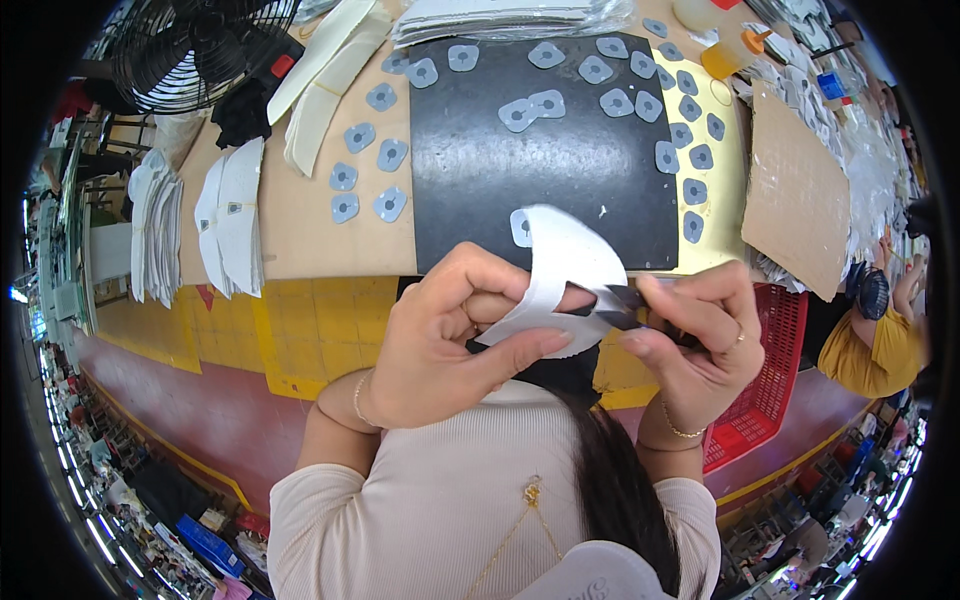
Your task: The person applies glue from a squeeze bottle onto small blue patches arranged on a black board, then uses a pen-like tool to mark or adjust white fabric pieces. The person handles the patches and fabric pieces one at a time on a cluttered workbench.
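My left hand [435, 345] is closed around a curved white fabric piece [572, 248], bent over between thumb and fingers above the table's front edge. My right hand [712, 335] grips small dark thread snips [620, 319], whose two blades are apart at the right side of the white piece. A fingertip shows through the bend near the blades. Just behind the white piece, a grey patch with a dark centre [520, 228] is partly covered by it. Several similar grey patches [595, 69] lie spread over the black mat [540, 170].
White pieces [240, 220] are stacked at the left edge, near a black fan [200, 50]. To the right are a yellow sheet [725, 170], cardboard [795, 190] and an orange-tipped bottle [728, 58]. A red basket [770, 370] stands below; another person [870, 345] sits far right.
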`<state>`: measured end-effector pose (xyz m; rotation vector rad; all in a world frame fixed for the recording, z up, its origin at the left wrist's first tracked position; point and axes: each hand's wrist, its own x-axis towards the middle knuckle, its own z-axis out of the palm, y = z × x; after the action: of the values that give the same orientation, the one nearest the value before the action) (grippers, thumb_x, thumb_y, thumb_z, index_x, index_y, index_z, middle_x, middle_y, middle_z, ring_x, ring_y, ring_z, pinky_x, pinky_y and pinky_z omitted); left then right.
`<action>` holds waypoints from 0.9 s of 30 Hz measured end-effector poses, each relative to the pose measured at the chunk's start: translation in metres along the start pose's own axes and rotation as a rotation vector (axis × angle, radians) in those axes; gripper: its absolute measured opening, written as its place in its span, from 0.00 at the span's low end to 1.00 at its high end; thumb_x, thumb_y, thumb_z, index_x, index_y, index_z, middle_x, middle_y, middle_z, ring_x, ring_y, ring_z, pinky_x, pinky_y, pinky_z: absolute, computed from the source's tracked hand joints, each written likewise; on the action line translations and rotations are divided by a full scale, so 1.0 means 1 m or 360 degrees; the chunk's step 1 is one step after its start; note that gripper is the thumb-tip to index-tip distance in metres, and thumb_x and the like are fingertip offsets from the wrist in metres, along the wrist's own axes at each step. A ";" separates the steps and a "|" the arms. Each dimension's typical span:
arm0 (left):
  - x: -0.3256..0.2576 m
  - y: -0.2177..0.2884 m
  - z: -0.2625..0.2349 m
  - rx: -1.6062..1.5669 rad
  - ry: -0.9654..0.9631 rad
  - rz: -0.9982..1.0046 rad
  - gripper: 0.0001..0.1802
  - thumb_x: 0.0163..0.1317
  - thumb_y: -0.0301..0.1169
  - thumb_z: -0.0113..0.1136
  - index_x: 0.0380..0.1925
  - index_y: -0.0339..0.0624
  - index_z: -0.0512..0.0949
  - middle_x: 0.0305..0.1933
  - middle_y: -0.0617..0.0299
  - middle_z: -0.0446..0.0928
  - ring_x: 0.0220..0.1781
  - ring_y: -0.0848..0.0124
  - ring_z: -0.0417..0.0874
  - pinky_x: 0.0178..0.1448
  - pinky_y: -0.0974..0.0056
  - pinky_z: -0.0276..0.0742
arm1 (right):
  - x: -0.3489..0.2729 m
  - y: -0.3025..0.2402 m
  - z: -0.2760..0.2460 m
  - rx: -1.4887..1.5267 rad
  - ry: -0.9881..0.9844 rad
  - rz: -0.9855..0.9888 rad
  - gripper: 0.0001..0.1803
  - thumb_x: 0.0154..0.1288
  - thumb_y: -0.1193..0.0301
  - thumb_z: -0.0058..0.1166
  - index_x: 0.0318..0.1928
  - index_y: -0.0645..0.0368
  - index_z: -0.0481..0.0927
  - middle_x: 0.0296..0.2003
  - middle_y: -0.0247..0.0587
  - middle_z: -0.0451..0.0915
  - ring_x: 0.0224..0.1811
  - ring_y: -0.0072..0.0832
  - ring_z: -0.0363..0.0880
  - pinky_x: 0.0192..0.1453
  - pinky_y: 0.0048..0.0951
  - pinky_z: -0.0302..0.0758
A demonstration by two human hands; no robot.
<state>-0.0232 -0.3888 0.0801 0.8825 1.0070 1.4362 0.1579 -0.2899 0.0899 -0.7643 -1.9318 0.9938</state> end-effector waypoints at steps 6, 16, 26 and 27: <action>-0.002 0.000 0.000 0.0220 0.0007 0.0043 0.16 0.61 0.18 0.58 0.44 0.36 0.63 0.50 0.47 0.80 0.53 0.70 0.80 0.55 0.69 0.75 | -0.003 -0.005 0.009 -0.0097 0.0030 0.0185 0.24 0.34 0.68 0.75 0.39 0.60 0.87 0.29 0.31 0.74 0.31 0.20 0.72 0.35 0.19 0.68; -0.001 -0.003 0.000 0.0330 -0.0045 0.0075 0.22 0.55 0.13 0.61 0.44 0.39 0.62 0.46 0.43 0.80 0.52 0.66 0.81 0.53 0.66 0.80 | -0.007 -0.008 0.009 -0.0224 0.0072 0.0130 0.20 0.36 0.72 0.73 0.37 0.59 0.87 0.29 0.31 0.75 0.33 0.22 0.75 0.37 0.20 0.71; -0.004 -0.004 0.003 0.0249 0.0040 0.0000 0.17 0.61 0.19 0.60 0.46 0.35 0.65 0.48 0.50 0.81 0.52 0.71 0.81 0.54 0.70 0.75 | -0.007 -0.008 0.010 -0.0310 0.0071 0.0031 0.21 0.35 0.73 0.73 0.38 0.59 0.86 0.30 0.32 0.75 0.32 0.22 0.75 0.37 0.20 0.71; -0.004 -0.004 0.003 0.0245 0.0045 -0.0003 0.17 0.61 0.19 0.60 0.46 0.35 0.65 0.48 0.50 0.81 0.52 0.71 0.81 0.54 0.70 0.75 | -0.007 -0.008 0.010 -0.0317 0.0075 0.0032 0.21 0.35 0.73 0.73 0.37 0.59 0.86 0.30 0.32 0.75 0.32 0.22 0.75 0.37 0.20 0.71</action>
<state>-0.0187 -0.3925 0.0777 0.9740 1.1510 1.3864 0.1513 -0.3031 0.0903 -0.9130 -2.0055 0.7956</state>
